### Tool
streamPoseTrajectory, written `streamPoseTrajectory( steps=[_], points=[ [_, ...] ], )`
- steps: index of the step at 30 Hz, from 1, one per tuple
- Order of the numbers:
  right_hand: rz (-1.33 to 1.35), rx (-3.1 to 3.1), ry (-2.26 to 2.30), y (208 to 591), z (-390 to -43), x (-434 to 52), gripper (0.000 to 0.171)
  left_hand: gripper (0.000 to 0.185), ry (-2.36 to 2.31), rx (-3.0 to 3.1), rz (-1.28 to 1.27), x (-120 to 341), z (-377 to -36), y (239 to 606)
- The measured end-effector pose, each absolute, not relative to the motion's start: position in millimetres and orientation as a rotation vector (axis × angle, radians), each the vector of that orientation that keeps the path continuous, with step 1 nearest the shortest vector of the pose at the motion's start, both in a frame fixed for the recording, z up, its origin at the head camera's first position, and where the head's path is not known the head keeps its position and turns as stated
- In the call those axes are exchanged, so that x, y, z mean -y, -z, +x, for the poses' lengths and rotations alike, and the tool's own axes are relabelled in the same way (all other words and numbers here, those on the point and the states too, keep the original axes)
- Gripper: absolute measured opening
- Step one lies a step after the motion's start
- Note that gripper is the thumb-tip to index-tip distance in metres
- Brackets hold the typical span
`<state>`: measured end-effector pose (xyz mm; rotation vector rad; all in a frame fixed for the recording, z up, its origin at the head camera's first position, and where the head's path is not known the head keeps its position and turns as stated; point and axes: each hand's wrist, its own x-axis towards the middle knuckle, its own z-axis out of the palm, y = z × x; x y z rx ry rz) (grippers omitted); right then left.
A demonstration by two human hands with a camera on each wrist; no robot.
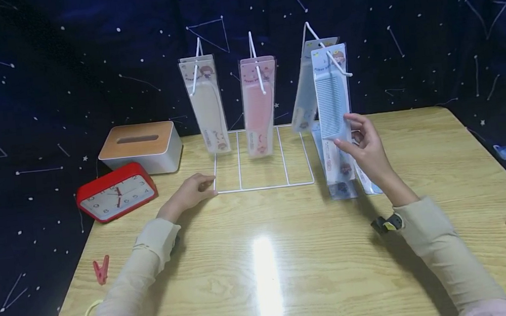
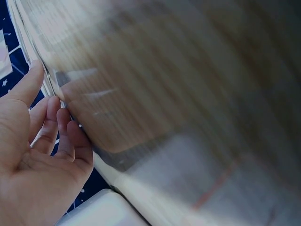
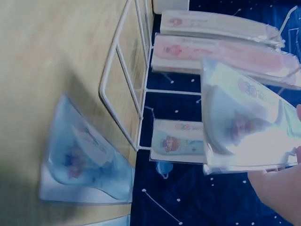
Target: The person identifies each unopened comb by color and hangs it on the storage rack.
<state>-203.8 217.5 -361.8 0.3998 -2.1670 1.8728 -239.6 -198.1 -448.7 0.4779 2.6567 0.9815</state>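
Wooden table (image 1: 290, 256): right hand (image 1: 366, 149) pinches blue comb pack (image 1: 331, 94), long axis vertical, on the rack's (image 1: 265, 185) right hook (far side); left hand (image 1: 189, 192), fingers relaxed, steadies the rack's near-left corner.

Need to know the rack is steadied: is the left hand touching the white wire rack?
Touching. In the head view the left hand's fingers meet the white wire rack's base corner.

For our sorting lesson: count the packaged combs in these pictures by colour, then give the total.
Beige comb pack: 1
Pink comb pack: 1
Blue comb packs: 4
Total: 6
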Motion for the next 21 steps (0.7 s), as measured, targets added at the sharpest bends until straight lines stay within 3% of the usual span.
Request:
streamPoseTrajectory(
  steps=[12,21],
  points=[
    [0.371,2.427,-1.676,371.0,-250.6,-216.9,0.056,0.053,-0.971,-2.681,0.513,197.3,-237.8,447.7],
    [0.370,2.423,-1.632,384.7,-259.1,-227.7,0.052,0.054,-0.969,-2.666,0.463,197.1,-237.0,446.4]
  ],
)
